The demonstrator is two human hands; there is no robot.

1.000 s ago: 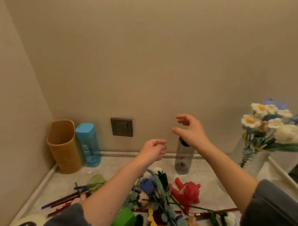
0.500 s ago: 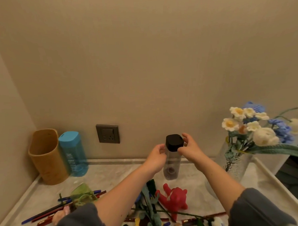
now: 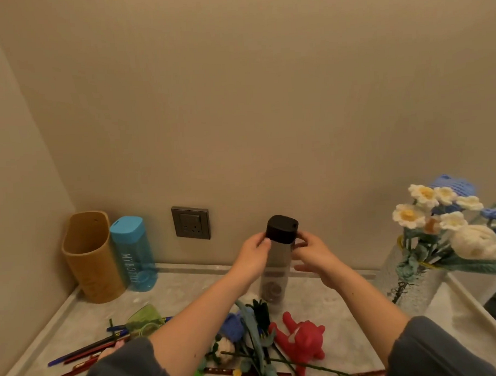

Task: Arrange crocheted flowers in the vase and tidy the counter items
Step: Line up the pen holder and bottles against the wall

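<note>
Holding the bottle (image 3: 276, 272) upright, right of the socket (image 3: 190, 223); I have both grips, left hand (image 3: 254, 255) and right hand (image 3: 315, 256), pinching it under the cap (image 3: 281, 229).

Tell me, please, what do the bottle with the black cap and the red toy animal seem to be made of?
Bottle: probably smoky translucent plastic, as something dark shows through its wall. Cap: matte black, likely plastic. Red toy animal: smooth, faintly glossy, perhaps rubber or vinyl.
</note>
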